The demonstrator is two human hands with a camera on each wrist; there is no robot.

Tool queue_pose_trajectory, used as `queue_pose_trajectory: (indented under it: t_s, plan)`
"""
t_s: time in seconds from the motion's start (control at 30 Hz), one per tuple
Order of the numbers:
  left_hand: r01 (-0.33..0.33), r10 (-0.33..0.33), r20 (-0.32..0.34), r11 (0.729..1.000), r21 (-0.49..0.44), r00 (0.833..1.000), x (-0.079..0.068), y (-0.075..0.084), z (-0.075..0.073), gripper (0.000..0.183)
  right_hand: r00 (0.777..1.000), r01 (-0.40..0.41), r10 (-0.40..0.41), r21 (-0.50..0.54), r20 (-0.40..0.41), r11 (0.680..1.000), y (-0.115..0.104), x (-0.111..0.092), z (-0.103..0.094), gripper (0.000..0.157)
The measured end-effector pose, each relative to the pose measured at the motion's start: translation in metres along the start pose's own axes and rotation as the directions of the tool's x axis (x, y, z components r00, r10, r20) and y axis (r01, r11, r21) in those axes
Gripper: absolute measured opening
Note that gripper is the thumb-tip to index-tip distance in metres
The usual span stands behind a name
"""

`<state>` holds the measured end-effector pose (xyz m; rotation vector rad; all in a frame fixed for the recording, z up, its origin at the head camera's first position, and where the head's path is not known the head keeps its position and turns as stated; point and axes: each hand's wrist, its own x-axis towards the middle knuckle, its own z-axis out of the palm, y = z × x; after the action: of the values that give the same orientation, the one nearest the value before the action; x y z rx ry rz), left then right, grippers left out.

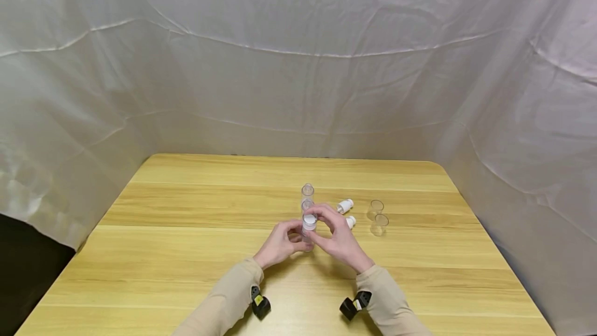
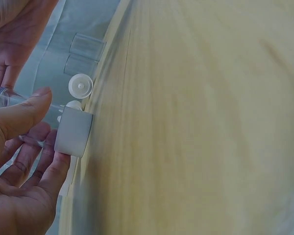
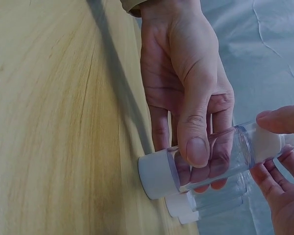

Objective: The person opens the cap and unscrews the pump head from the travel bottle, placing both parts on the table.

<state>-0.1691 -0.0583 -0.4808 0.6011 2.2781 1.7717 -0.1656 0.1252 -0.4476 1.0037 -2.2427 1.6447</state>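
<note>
A clear pump bottle [image 3: 235, 154] stands upright between my hands, its white base [image 2: 73, 132] at the table. Thumb and fingers of my left hand [image 1: 280, 245] grip the clear body from the left. My right hand [image 1: 340, 240] pinches the top of the same bottle, thumb on the near side and index finger on the far side. Between those fingers sits a white pump head [image 3: 267, 143], ringed by a clear rim in the head view. Part of it is hidden behind the fingers. Directly behind the hands are two more clear bottles [image 1: 307, 191].
Two white pump heads [image 1: 345, 206] lie to the right of the hands, one partly behind the right hand. Farther right stand two clear caps [image 1: 379, 226]. Pale curtains [image 1: 298, 92] enclose the wooden table [image 1: 196, 242] at the back and sides.
</note>
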Motion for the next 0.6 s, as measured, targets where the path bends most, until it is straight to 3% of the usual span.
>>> queue_pose_trajectory:
  t_s: [0.37, 0.6]
  plan:
    - [0.005, -0.005, -0.004, 1.000, -0.005, 1.000, -0.0001, 0.0011, 0.0005, 0.037, 0.999, -0.034, 0.034, 0.031, -0.004, 0.999, -0.0026, -0.0005, -0.0008, 0.037]
    - [0.000, 0.000, -0.001, 1.000, 0.003, 1.000, 0.0004, 0.0006, 0.0006, 0.037, 1.000, -0.011, 0.011, 0.043, -0.014, 0.999, -0.0046, 0.0004, 0.0003, 0.038]
